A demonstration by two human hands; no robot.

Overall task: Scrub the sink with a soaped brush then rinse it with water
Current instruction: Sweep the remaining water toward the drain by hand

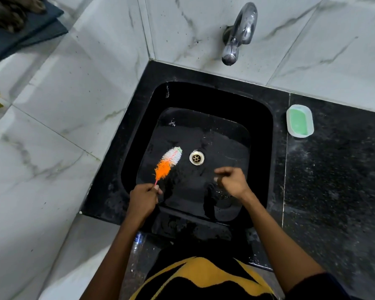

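Brush (168, 162) in left grip (143, 199).

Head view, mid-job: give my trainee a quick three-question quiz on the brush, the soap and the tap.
1. True or false: the brush is in the right hand.
2. Where is the green soap? A) in the sink basin B) in a dish on the counter to the right of the sink C) on the tap
3. Fill in: the brush's white end lies just left of the ___.

Key
1. False: the left hand has its grip on the thin handle; the right hand holds nothing.
2. B
3. drain
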